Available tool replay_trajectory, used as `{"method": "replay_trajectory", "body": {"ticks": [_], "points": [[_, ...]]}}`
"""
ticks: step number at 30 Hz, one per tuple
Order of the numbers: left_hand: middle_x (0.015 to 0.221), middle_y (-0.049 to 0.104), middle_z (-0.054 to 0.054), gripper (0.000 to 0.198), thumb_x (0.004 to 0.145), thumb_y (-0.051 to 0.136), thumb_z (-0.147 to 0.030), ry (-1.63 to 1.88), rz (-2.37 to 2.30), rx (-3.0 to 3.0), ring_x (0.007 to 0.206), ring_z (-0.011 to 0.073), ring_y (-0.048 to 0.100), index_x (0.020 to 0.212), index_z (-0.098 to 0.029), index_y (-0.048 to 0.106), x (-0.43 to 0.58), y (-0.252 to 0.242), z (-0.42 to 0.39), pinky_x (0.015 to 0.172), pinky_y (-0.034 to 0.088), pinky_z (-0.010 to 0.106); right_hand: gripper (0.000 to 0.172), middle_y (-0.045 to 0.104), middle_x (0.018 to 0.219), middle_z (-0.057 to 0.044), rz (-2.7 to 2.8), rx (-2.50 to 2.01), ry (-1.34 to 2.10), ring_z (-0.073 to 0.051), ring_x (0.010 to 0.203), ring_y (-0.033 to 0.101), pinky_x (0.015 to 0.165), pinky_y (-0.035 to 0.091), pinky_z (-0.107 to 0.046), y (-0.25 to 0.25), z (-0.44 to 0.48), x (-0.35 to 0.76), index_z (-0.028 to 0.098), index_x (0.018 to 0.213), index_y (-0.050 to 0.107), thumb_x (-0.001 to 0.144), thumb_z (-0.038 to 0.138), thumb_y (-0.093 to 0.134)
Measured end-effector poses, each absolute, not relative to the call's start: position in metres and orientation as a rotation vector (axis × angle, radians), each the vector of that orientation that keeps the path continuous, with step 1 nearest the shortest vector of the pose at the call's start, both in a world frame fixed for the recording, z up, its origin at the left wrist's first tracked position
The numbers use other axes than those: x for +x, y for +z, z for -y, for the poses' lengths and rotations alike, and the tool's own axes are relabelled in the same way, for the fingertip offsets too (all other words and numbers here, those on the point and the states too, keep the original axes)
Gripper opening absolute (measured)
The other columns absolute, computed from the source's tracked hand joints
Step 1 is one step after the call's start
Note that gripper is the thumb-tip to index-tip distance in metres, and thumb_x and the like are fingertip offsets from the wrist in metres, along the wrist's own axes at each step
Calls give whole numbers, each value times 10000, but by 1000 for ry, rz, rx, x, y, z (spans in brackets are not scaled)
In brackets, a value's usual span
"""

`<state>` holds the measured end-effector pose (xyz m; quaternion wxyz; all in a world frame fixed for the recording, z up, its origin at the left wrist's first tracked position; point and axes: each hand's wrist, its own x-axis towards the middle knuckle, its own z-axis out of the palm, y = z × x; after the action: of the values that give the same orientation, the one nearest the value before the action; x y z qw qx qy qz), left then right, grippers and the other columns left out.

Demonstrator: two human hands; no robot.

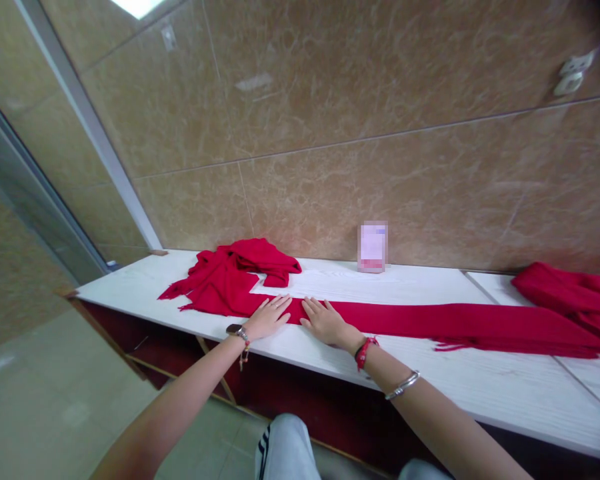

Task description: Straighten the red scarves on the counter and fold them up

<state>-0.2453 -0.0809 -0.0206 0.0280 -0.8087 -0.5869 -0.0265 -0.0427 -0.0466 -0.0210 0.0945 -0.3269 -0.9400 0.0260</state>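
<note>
A long red scarf (410, 319) lies in a flat strip along the white counter, with a bit of fringe showing at its front edge. My left hand (269, 317) rests flat on the strip's left part, fingers outstretched. Beside it, my right hand (326, 321) also lies flat on the cloth, a short gap away. Neither hand grasps anything. Just left of my left hand, a crumpled red scarf (245, 260) with fringed ends is bunched up; whether it joins the flat strip I cannot tell.
More bunched red cloth (570, 293) lies at the counter's right end. A small pale card or box (373, 248), blurred out, stands against the tiled wall (300, 200). The white counter (420, 285) has open dark red shelves (290, 390) below, near my knees.
</note>
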Motion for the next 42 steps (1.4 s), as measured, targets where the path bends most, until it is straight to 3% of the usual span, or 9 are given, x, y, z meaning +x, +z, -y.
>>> {"method": "replay_trajectory", "body": {"ticks": [11,17,23,26,30,33,37,40,42], "points": [[1455,239,62,530,912,238,-394,-59,1849,-2486,1341,195,186,1391,-169,252,-243,-18,79,1065,177,389,451,370,1350,-249,2746,-1174,-216,-327,1268,323,958,348,-524,-43,7,113,26,1270,437,900,228,279],[1453,244,67,522,908,243,-375,-52,1828,-2477,1339,184,191,1388,-171,259,-243,-18,79,1063,189,374,520,313,1399,-212,2635,-1154,-51,-262,1312,252,1041,255,-457,-25,23,41,11,1342,318,910,297,276],[1447,256,63,526,902,238,-368,-66,1841,-2455,1335,190,207,1387,-167,269,-244,-19,77,1063,197,382,506,322,1407,-170,2719,-1061,-5,-252,1301,280,1036,263,-463,-24,32,12,59,1350,318,914,313,283],[1437,280,67,522,898,230,-369,-69,1837,-2452,1328,192,226,1379,-176,293,-244,-19,76,1058,209,388,483,325,1406,-167,2746,-1146,-107,-267,1293,294,1007,299,-491,-28,25,61,85,1350,328,917,295,287],[1443,262,83,545,884,217,-365,-19,1827,-2469,1335,199,208,1381,-154,289,-247,-14,77,1055,214,402,405,363,1383,-169,2757,-1313,-314,-311,1267,330,969,317,-553,-23,21,156,121,1263,466,903,220,309],[1446,246,103,554,868,232,-335,105,1947,-2449,1336,225,201,1381,-133,283,-238,-2,73,1052,191,469,389,400,1356,-182,2726,-1444,-354,-324,1255,347,962,327,-553,-9,22,209,121,1204,527,902,214,300],[1429,283,139,520,833,311,-277,89,2063,-2330,1327,259,220,1319,-107,382,-183,20,53,1044,201,482,435,371,1372,-193,2643,-1493,-342,-305,1274,321,979,329,-515,4,22,204,84,1277,443,918,272,285],[1449,246,117,485,885,257,-320,-195,1881,-2475,1328,225,221,1321,-134,361,-119,20,37,1041,241,428,475,355,1388,-174,2654,-1337,-303,-263,1289,304,1012,307,-465,1,21,163,83,1336,354,929,313,271],[1461,210,113,496,902,254,-363,-190,1818,-2584,1332,236,209,1338,-142,330,-84,9,31,1037,244,437,482,355,1391,-165,2695,-1275,-276,-252,1288,307,1012,313,-457,-6,22,142,87,1344,338,932,326,264]]}}
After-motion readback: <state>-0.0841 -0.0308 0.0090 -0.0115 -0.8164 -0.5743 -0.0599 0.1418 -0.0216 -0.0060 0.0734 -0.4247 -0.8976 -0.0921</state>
